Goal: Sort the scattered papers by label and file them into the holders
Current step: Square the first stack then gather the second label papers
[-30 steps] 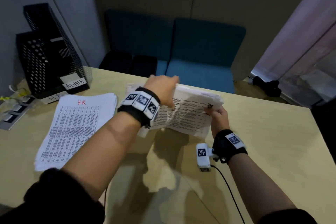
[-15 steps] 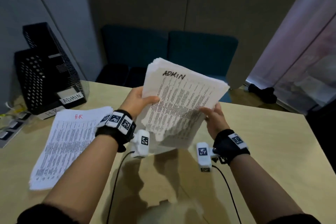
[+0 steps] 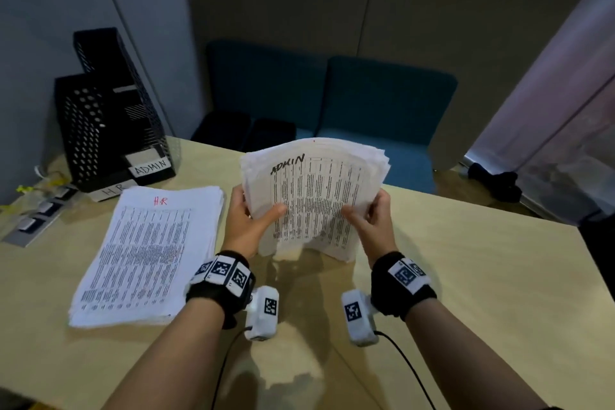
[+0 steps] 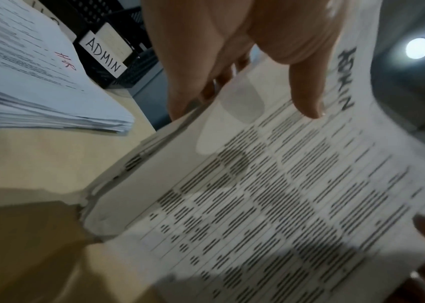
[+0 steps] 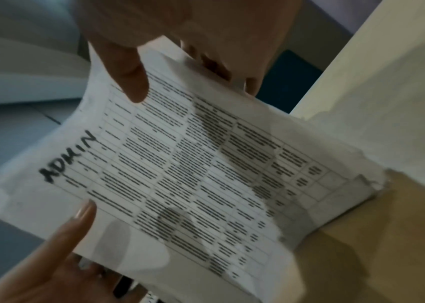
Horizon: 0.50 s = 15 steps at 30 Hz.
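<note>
Nearest the camera, two bare forearms reach forward over a pale, smooth wood-grain bench (image 3: 466, 293), each wrist wrapped in a black band set with white square-patterned tags and carrying a small white boxy camera on a thin black cable. The left hand (image 3: 246, 226) grasps the left edge of the ADMIN stack (image 3: 316, 200), thumb pressed flat across the printed front and fingers curled behind; the right hand (image 3: 369, 223) grips the right edge the same way, thumb on the front, fingers behind. The stack is a thick sheaf of thin white sheets printed with a dense table of dark text and marked ADMIN in black hand lettering at the top; it stands nearly upright with its lower edge on the bench, bowed so the top fans back, its edges ragged and uneven. In the wrist views the paper (image 4: 271, 194) curves softly under the thumbs and the sheet edges (image 5: 348, 205) show as fine layers. To the left, flat on the bench, lies the HR stack (image 3: 149, 253), another thick white sheaf with HR in red at its head. Farther back left stand two black perforated metal holders (image 3: 100, 130), tall and angular, with white cards reading ADMIN (image 3: 150, 167) and HR (image 3: 111, 191) at their bases. Beyond the bench sits a blue upholstered seat (image 3: 382, 103) against a grey wall.
</note>
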Motion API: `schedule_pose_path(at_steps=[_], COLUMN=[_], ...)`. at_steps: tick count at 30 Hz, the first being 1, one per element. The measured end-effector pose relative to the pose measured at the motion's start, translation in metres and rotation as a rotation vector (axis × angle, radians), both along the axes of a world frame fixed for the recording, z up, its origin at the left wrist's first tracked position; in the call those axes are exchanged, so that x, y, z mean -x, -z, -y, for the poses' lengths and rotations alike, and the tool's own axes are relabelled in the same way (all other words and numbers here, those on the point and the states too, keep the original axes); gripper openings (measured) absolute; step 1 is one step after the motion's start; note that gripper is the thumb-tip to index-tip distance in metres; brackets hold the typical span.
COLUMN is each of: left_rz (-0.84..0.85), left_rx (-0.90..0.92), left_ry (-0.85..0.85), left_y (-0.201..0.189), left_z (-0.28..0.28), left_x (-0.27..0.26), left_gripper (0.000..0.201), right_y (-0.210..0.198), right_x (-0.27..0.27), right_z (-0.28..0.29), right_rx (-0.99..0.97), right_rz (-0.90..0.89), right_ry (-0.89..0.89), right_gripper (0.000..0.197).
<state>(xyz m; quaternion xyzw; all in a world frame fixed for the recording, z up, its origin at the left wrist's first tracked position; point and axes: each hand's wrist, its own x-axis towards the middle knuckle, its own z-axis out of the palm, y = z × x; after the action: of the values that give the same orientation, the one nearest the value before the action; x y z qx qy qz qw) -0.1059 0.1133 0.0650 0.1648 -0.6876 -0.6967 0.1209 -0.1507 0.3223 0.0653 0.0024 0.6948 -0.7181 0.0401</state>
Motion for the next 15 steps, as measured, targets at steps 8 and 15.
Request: schedule_pose_path(at_steps=[8, 15], left_rz=[-0.122, -0.025], left_rx=[0.019, -0.02], left_ry=[0.054, 0.168], left_y=[-0.03, -0.025], left_z=[0.016, 0.023], left_x=[0.015, 0.016], left_gripper=[0.039, 0.03], right_y=[-0.05, -0.076], right_x=[0.018, 0.022], right_z=[0.003, 0.001], right_rx=[-0.197, -0.812], right_rz=[-0.454, -0.57], right_ry=[0.155, 0.068], right_gripper=[0.09, 0.049])
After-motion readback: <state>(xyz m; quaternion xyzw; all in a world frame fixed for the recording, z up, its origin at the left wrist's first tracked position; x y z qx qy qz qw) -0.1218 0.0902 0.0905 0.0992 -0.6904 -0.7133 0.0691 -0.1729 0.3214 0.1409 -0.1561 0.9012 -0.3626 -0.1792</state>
